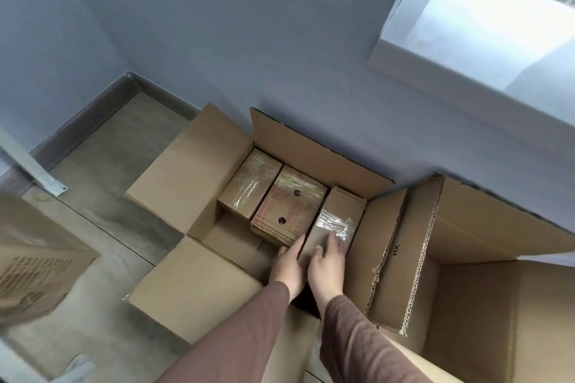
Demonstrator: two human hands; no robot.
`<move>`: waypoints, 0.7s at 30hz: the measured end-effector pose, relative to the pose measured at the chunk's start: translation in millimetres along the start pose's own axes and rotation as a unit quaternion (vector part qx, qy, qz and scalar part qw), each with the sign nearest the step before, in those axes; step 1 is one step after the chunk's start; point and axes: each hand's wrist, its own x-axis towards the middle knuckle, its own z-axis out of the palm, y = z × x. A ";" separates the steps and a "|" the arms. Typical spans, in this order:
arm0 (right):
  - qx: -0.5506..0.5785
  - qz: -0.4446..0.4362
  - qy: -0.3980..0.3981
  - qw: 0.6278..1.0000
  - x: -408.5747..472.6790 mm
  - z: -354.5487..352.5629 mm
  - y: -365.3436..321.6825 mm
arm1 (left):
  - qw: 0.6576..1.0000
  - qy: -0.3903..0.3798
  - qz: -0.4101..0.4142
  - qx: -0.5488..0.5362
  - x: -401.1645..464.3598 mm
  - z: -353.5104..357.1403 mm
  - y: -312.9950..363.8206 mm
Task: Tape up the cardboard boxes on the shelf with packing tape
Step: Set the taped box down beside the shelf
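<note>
Both hands are reaching into the big open brown cardboard carton point(311, 152) on the floor. The left hand point(287, 267) and right hand point(326, 261) are resting w/ fingers straight, gripping nothing, on the small tape-wrapped brown cardboard bundle point(334, 227), prob steadying it upright against the carton's right wall.

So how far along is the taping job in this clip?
Three small taped bundles sit inside the large open carton: two lie untouched, and the left hand and right hand both rest on the rightmost bundle, apparently placing or lifting it. The carton's flaps stand open and untaped. The neighbouring carton is open too. No tape roll is visible.
</note>
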 end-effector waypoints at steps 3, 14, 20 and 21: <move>0.034 0.021 -0.025 0.999 7.3 3.4 0.4 | 1.000 0.023 0.005 -0.005 0.7 3.6 0.4; 0.100 0.093 -0.113 0.984 6.1 -23.1 1.8 | 0.998 -0.006 -0.037 0.049 -20.9 -22.8 10.1; 0.127 0.070 -0.121 0.982 -98.0 -57.0 -46.3 | 0.998 -0.005 -0.058 -0.013 -121.1 -88.9 24.2; 0.129 0.064 -0.130 0.981 -114.7 -65.1 -61.5 | 0.998 0.008 -0.062 -0.032 -140.6 -102.4 31.1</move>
